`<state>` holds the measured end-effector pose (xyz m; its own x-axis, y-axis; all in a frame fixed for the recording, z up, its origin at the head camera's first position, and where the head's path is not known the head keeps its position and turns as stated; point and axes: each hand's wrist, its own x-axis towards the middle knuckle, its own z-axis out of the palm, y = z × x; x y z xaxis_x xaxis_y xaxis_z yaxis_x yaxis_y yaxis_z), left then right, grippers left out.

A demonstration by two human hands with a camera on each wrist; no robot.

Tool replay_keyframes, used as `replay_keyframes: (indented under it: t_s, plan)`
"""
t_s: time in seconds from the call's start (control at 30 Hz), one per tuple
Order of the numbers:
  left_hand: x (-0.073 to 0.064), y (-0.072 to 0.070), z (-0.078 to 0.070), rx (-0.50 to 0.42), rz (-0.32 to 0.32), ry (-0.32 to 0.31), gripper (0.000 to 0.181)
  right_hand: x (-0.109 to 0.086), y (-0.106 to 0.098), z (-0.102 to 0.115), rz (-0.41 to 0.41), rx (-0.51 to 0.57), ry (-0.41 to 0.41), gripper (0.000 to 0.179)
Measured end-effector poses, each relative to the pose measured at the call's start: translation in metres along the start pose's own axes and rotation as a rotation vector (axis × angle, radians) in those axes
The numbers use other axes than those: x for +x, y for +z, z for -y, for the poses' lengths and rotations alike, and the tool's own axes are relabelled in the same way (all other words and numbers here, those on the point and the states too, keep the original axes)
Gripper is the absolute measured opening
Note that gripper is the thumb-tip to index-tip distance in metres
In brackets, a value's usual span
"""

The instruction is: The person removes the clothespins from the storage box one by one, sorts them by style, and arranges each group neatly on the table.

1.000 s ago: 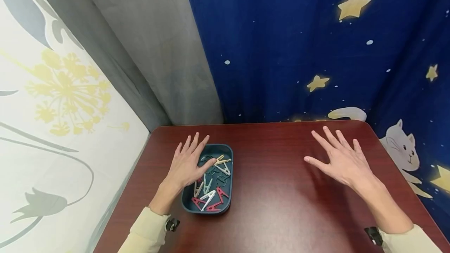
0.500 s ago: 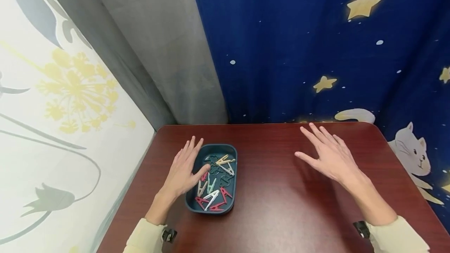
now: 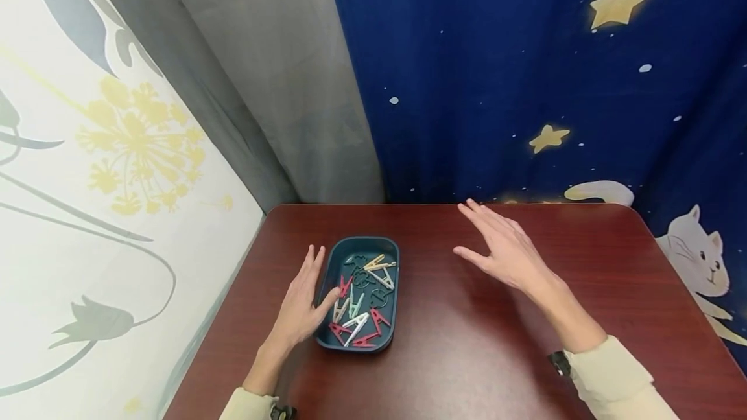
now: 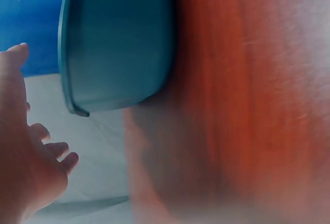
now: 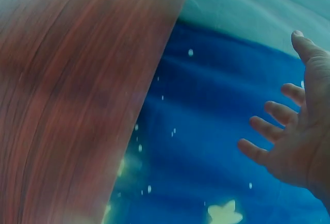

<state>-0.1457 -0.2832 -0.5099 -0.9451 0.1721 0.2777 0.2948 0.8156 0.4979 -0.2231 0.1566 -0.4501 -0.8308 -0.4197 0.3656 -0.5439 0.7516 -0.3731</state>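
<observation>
- Fingers of the left hand point(image 3: 299, 306) extended, thumb set apart, just beside the blue-green tray point(image 3: 364, 246); thumb tip overlaps the left rim in the head view, contact cannot be told.
- Tray sits on the table point(image 3: 467, 368), left of its middle, rounded corners, long side running away from the person.
- Contents, near end: red clips point(image 3: 379, 320), white clip point(image 3: 357, 326), beige clip point(image 3: 340, 310) and mint clip point(image 3: 355, 305), lying at mixed angles.
- Far end: yellow clip point(image 3: 379, 265) with a pale grey clip point(image 3: 383, 279) just below it; dark green pieces point(image 3: 362, 279) beside these, form hard to make out against the tray.
- Right hand point(image 3: 510, 255) is above the table, well apart from the tray on its right; fingers straight, slightly spread in the right wrist view, thumb apart.
- Cream sleeves point(image 3: 613, 378) on both arms; dark device point(image 3: 559, 363) at the right wrist.
- Behind the table: grey curtain point(image 3: 280, 50), navy curtain point(image 3: 484, 70) with stars; white floral panel point(image 3: 47, 225) at left.
</observation>
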Motion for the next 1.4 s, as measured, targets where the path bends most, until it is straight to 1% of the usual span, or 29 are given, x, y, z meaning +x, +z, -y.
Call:
replay_keyframes:
  t_s: [0.1,0.2,0.3,0.4,0.57,0.67,0.8,0.93,1.03,1.2,1.3,1.4]
  plan:
    - [-0.004,0.006,0.004,-0.029,-0.002,-0.03,0.095,0.01,0.011,0.009,-0.012,0.032,-0.054,0.085]
    - [-0.008,0.012,0.007,-0.063,0.004,-0.058,0.094,0.02,0.024,0.017,-0.012,0.095,-0.116,0.085]
    - [-0.011,0.017,0.009,-0.097,0.008,-0.078,0.092,0.028,0.038,0.025,0.011,0.176,-0.166,0.085]
    - [-0.013,0.022,0.01,-0.126,0.007,-0.092,0.091,0.035,0.052,0.032,0.042,0.246,-0.186,0.086]
    - [-0.014,0.028,0.011,-0.172,0.016,-0.113,0.091,0.041,0.074,0.046,0.091,0.324,-0.18,0.086]
    - [-0.014,0.029,0.011,-0.196,0.025,-0.117,0.091,0.043,0.086,0.057,0.126,0.374,-0.157,0.087]
    - [-0.015,0.032,0.012,-0.219,0.035,-0.128,0.092,0.047,0.101,0.072,0.187,0.469,-0.119,0.09]
    - [-0.016,0.033,0.014,-0.263,0.051,-0.155,0.09,0.052,0.115,0.083,0.234,0.559,-0.121,0.093]
    - [-0.017,0.034,0.015,-0.301,0.059,-0.157,0.089,0.056,0.125,0.091,0.261,0.593,-0.124,0.092]
    - [-0.016,0.034,0.017,-0.339,0.065,-0.149,0.088,0.065,0.139,0.104,0.296,0.594,-0.121,0.087]
    - [-0.016,0.034,0.017,-0.355,0.069,-0.147,0.087,0.071,0.148,0.109,0.311,0.6,-0.131,0.083]
    - [-0.016,0.034,0.017,-0.361,0.074,-0.149,0.086,0.077,0.156,0.113,0.336,0.627,-0.12,0.076]
